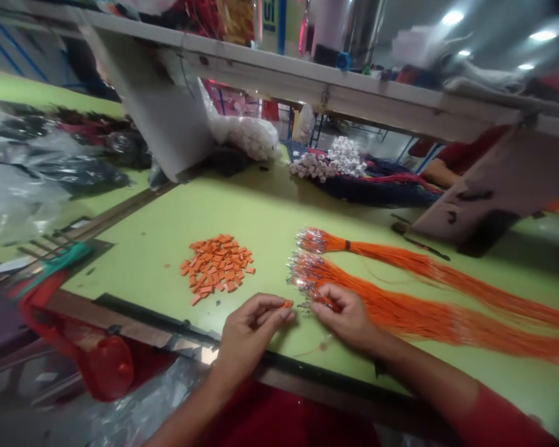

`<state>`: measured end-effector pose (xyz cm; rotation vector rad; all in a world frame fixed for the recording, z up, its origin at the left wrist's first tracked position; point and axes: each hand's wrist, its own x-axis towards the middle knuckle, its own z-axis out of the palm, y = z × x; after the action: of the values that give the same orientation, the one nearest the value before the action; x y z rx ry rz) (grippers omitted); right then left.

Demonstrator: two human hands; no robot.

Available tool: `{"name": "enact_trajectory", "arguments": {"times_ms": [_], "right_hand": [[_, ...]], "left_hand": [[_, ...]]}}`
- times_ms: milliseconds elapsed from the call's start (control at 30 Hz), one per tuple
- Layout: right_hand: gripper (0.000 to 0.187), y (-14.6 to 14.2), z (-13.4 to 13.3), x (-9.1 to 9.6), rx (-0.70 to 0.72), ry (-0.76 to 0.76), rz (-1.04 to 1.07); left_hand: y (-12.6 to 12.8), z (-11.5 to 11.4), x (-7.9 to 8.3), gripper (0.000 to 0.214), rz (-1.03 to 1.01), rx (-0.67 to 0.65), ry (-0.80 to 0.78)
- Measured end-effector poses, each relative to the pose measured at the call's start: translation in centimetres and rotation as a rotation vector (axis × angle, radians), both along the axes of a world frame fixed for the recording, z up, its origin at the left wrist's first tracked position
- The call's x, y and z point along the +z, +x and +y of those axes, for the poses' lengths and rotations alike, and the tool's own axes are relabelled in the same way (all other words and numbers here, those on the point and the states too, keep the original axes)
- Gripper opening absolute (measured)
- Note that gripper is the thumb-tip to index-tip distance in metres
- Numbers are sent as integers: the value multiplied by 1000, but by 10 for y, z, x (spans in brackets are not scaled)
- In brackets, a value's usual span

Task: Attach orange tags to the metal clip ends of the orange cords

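My left hand [251, 332] pinches a small orange plastic connector [286, 304] between thumb and forefinger, at the near edge of the green worktable [242, 211]. My right hand [345, 315] is close beside it, with its fingers closed on a few orange wires [326, 300] drawn from the lower bundle. That lower bundle of orange wires [400, 313] has shiny bare ends pointing left. Above it lies a second bundle [382, 257], tied with a dark band. A heap of orange connectors [217, 267] sits left of my hands.
A low white shelf [307, 81] spans the far side of the table on supports. Beyond it lie white connectors [328, 162] on dark blue wires [377, 192]. A co-worker's arm [447, 171] shows at the far right. Plastic sheeting [18, 186] lies at left; a red bag [107, 366] hangs below the near edge.
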<state>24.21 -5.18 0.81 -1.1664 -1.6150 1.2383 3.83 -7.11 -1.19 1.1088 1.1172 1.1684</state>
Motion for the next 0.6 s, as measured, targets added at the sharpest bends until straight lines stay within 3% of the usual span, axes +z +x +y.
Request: {"name": "enact_trajectory", "arguments": {"times_ms": [267, 600], "right_hand": [[15, -1, -3, 4, 13, 40, -81], [14, 0, -3, 4, 41, 72, -204]], "left_hand": [[9, -5, 4, 26, -122, 20, -107], [6, -6, 1, 26, -149, 26, -116]]}}
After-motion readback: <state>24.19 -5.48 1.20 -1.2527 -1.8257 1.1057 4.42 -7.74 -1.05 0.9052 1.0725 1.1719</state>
